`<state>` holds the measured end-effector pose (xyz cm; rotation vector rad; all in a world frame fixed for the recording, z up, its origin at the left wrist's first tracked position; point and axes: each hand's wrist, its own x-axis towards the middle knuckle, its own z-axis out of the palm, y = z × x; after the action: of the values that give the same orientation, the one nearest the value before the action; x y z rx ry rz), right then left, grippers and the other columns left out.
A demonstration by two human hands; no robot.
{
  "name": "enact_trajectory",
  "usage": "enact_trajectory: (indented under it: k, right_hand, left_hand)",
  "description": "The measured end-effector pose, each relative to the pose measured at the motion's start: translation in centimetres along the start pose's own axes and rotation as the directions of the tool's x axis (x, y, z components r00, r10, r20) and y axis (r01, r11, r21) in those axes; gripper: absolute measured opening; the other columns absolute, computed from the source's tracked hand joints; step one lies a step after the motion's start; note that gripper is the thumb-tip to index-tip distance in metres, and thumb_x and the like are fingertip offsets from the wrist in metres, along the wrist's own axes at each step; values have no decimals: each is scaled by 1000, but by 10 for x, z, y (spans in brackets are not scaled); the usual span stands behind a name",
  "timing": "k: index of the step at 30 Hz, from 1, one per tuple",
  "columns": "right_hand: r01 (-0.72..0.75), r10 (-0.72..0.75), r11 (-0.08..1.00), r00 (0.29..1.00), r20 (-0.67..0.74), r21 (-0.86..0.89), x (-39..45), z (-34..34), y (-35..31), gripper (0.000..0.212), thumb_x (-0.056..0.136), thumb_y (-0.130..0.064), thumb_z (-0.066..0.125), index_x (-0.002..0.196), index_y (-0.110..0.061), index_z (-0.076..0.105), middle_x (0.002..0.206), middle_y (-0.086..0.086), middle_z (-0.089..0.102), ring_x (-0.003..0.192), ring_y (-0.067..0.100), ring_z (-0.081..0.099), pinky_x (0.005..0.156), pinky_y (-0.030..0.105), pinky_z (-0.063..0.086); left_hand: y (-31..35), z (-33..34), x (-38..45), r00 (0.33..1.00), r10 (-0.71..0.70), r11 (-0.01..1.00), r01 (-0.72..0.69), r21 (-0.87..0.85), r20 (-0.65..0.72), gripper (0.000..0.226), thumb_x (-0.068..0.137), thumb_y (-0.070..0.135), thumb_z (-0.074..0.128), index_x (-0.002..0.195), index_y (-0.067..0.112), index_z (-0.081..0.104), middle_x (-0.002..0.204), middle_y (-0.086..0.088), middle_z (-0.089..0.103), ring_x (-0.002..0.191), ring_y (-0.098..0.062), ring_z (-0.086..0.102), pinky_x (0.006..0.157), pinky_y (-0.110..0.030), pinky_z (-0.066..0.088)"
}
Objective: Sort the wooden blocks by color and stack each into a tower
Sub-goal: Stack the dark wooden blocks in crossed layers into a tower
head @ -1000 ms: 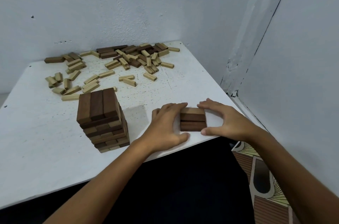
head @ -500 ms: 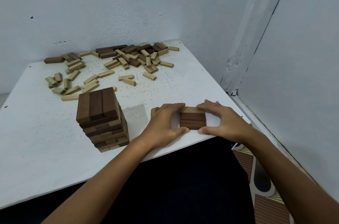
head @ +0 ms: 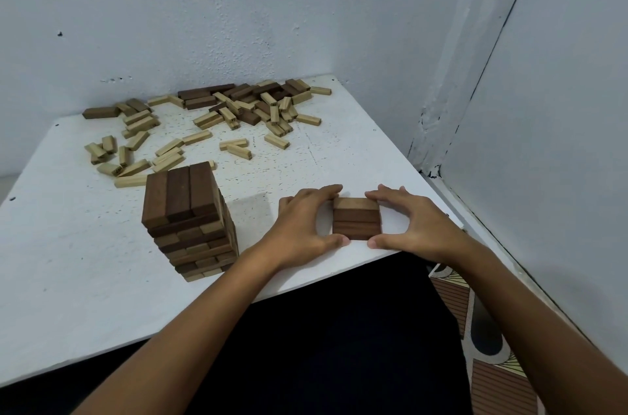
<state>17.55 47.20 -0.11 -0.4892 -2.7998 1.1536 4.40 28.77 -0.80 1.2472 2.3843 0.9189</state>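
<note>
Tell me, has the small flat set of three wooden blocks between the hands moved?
No. The three-block set sits at the same spot by the white table's near edge, relative to the tower.

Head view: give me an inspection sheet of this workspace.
Surface: white table, speckled, set in a wall corner.
Job's things: block tower, dark and light layers mixed; three-block row, one light and two dark; loose blocks unsorted at the far side.
Clutter: nothing seen.
Grips: left hand and right hand pinch the row's ends.
Cables: nothing seen.
Surroundings: pale walls; patterned floor at right.
</note>
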Motion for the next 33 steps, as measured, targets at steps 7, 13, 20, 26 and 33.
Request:
enact_trajectory:
  k: [7, 13, 20, 26, 33]
  right_hand:
    - [74, -74, 997, 997, -30, 22, -3, 0, 0, 72, 71, -27, 86, 135, -34, 53, 146, -11, 44, 126, -16, 19, 106, 11, 9]
    - [131, -130, 991, 989, -65, 24, -4, 1, 4, 67, 69, -22, 87, 129, -32, 57, 130, -22, 50, 116, -32, 32, 105, -1, 13]
    - [183, -169, 976, 978, -123, 120, -9, -16, -3, 64, 63, -26, 86, 117, -46, 58, 121, -26, 60, 118, -6, 53, 109, 27, 39]
    - [341, -293, 899, 935, -201, 276, -5, -40, -35, 61, 62, -31, 82, 119, -34, 62, 122, -8, 66, 119, 12, 60, 107, 35, 45]
    - [510, -444, 790, 858, -257, 339, 10, -56, -92, 58, 63, -33, 78, 118, -25, 62, 120, -2, 66, 114, 16, 62, 95, 23, 49]
  left_hand:
    - [4, -1, 0, 1000, -5, 1000, 5, 5, -26, 76, 75, 37, 80, 141, 27, 44, 136, 7, 50, 131, -12, 34, 106, -26, 20]
    - [12, -1, -1, 999, 13, 1000, -14, -20, -35, 80, 57, 50, 70, 131, 23, 55, 115, 16, 54, 124, -9, 44, 107, -30, 25]
    - [26, -6, -4, 995, 14, 987, -29, -160, -97, 80, 50, 58, 66, 124, 28, 58, 118, 12, 59, 115, -6, 51, 100, -28, 41]
    - [55, -35, -8, 969, 45, 960, -109, -258, -243, 67, 58, 37, 75, 122, 23, 60, 114, 12, 62, 109, 1, 54, 89, -21, 46]
    - [74, -94, -23, 906, 111, 963, -200, -182, -408, 68, 58, 36, 75, 122, 19, 61, 112, 13, 63, 104, 6, 55, 84, -16, 47]
